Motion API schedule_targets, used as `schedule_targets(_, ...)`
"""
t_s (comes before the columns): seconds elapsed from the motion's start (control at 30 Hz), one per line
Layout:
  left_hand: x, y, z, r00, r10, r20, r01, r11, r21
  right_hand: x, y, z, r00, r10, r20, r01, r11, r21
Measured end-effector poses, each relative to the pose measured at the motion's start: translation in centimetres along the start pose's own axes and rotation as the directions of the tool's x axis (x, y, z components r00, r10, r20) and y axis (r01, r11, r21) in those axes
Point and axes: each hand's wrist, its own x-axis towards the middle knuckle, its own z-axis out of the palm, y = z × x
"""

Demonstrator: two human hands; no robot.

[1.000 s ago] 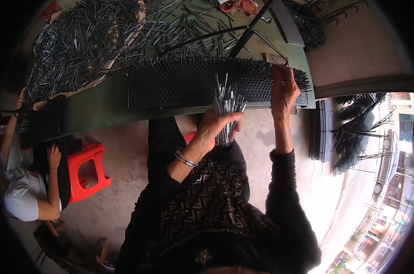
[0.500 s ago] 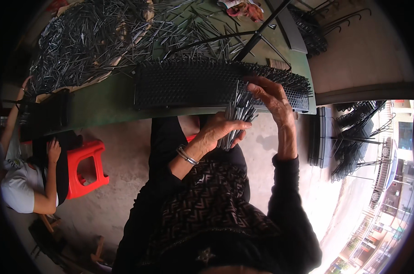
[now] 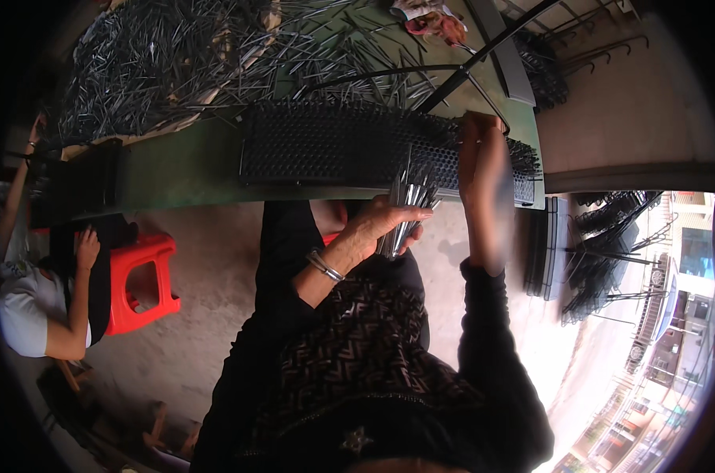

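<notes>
Hands (image 3: 373,223) at green table (image 3: 180,169), greyish floor (image 3: 212,264)

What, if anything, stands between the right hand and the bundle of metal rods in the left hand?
Nothing visible does. The right hand, blurred, is over the right part of the perforated black block; the rods in the left hand are to its left, across an unobstructed gap.

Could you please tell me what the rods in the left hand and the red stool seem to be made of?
Rods: probably metal, smooth and shiny, judging by silvery glints along thin lengths. Red stool: likely moulded plastic, faintly glossy, from its uniform colour and rounded edges.
</notes>
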Motion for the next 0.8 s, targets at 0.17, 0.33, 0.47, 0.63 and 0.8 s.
schedule_targets(0.17, 0.0, 0.1, 0.2, 0.999, 0.021, 0.027, -0.020, 0.999, -0.037, 0.3, 1.0, 1.3, 0.995, -0.098, -0.001, 0.097, 0.992, -0.081)
schedule_targets(0.33, -0.1, 0.1, 0.0, 1.000, -0.005, 0.005, 0.005, 1.000, -0.028, 0.7, 0.6, 1.3, 0.989, -0.138, 0.051, 0.141, 0.988, -0.070)
schedule_targets(0.47, -0.2, 0.0, 0.0, 1.000, 0.002, 0.013, -0.001, 1.000, -0.013, 0.3, 1.2, 1.3, 0.993, -0.037, 0.108, 0.051, 0.989, -0.135)
schedule_targets(0.63, -0.6, 0.5, 0.3, 0.999, 0.034, 0.005, -0.034, 0.999, 0.040, 0.6, 0.6, 1.7, 0.918, -0.331, 0.218, 0.396, 0.793, -0.464)
schedule_targets(0.8, -0.7, 0.6, 0.2, 0.995, 0.095, -0.010, -0.094, 0.989, 0.113, 0.4, -2.4, -0.3, 0.929, 0.049, 0.366, 0.026, 0.980, -0.197)
